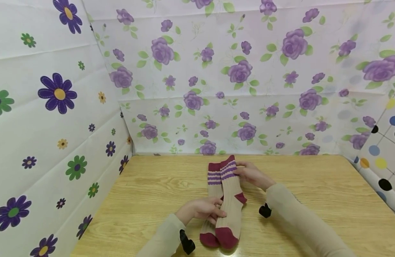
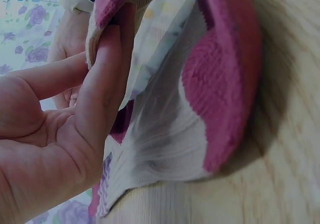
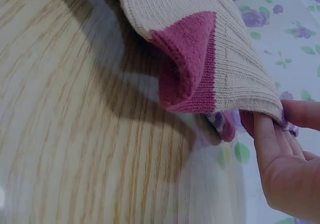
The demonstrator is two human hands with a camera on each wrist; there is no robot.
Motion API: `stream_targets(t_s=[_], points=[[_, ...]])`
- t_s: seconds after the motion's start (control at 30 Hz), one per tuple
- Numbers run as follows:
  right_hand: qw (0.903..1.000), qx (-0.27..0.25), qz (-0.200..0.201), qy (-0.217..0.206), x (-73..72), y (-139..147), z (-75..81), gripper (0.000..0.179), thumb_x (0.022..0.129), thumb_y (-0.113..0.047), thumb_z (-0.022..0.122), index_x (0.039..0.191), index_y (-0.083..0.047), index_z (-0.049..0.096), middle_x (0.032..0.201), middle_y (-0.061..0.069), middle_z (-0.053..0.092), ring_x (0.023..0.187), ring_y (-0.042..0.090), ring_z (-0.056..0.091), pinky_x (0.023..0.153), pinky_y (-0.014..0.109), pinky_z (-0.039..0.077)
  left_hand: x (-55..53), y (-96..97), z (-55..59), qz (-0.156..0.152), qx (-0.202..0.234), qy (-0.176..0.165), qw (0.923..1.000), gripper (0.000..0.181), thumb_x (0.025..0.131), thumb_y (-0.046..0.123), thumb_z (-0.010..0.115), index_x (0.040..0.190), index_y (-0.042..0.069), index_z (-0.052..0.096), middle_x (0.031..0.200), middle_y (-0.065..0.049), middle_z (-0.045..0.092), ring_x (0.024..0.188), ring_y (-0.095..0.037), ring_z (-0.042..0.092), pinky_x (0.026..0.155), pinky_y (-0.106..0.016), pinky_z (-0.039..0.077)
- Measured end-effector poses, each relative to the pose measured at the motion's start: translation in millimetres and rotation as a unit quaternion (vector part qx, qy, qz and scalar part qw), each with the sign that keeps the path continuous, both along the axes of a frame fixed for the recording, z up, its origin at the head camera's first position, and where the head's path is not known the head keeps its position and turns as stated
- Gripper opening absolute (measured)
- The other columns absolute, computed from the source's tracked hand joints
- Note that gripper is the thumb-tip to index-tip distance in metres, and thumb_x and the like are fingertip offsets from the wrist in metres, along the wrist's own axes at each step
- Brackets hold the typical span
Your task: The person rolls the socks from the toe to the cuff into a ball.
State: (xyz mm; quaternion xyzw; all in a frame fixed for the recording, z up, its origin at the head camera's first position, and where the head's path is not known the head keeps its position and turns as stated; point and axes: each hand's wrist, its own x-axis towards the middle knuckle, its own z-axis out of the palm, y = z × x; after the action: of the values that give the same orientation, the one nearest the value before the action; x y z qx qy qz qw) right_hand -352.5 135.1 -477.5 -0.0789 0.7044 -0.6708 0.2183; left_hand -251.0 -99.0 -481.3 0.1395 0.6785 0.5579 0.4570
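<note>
Two beige socks with burgundy toes, heels and cuffs and purple stripes lie side by side in the head view, toes toward me. The right sock (image 1: 231,214) is raised and overlaps the left sock (image 1: 214,191), which rests on the table. My left hand (image 1: 202,210) pinches the right sock's edge by the foot, thumb on top. Near the striped cuff, my right hand (image 1: 252,175) pinches the same sock's side, fingers underneath. In the right wrist view the burgundy heel (image 3: 200,68) hangs over the wood, and in the left wrist view the other sock's burgundy toe (image 2: 235,73) lies below.
The wooden table (image 1: 162,182) extends to both sides of the socks. A rose-patterned sheet (image 1: 191,117) hangs behind it, a daisy-patterned sheet (image 1: 56,142) at the left, and a dotted cloth (image 1: 388,150) at the right. Small black devices sit on both wrists.
</note>
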Motion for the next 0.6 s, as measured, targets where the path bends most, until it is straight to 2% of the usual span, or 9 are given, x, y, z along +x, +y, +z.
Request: stream_targets(t_s=[0.17,0.23,0.33,0.6], points=[[1.0,-0.005,0.005,-0.002,-2.2,-5,-0.2,0.055,0.096,-0.008,0.054,0.144,0.006,0.032,0.122,0.015,0.063,0.098,0.014,0.066,0.091,0.036,0.053,1.0,-5.2,1.2,-0.001,-0.004,0.011,0.9999,0.026,0.096,0.004,0.054,0.122,0.0,0.054,0.107,-0.021,0.07,0.074,-0.01,0.067,0.06,-0.021,0.054],[1.0,-0.007,0.004,-0.005,-2.8,-7,-0.7,0.053,0.096,-0.006,0.054,0.143,0.005,0.033,0.118,0.013,0.065,0.097,0.014,0.067,0.09,0.036,0.053,1.0,-7.4,1.6,-0.004,-0.006,0.014,0.9999,0.027,0.096,0.004,0.054,0.123,0.0,0.054,0.11,-0.023,0.069,0.076,-0.01,0.067,0.061,-0.021,0.054],[0.9999,-0.009,0.004,-0.005,-2.9,-10,-0.6,0.053,0.095,-0.006,0.055,0.143,0.006,0.033,0.117,0.012,0.066,0.096,0.014,0.067,0.09,0.037,0.054,0.7,-10.9,2.3,-0.007,-0.007,0.016,0.9998,0.027,0.096,0.004,0.053,0.123,0.0,0.054,0.106,-0.02,0.071,0.075,-0.009,0.067,0.061,-0.021,0.054],[1.0,-0.006,0.0,-0.004,-2.0,-16,-1.3,0.053,0.095,-0.006,0.055,0.142,0.006,0.035,0.126,0.018,0.061,0.099,0.014,0.066,0.091,0.035,0.053,1.1,-18.2,0.9,-0.004,-0.01,0.016,0.9998,0.023,0.096,0.003,0.054,0.118,0.0,0.056,0.092,-0.008,0.072,0.07,-0.008,0.066,0.057,-0.019,0.054]])
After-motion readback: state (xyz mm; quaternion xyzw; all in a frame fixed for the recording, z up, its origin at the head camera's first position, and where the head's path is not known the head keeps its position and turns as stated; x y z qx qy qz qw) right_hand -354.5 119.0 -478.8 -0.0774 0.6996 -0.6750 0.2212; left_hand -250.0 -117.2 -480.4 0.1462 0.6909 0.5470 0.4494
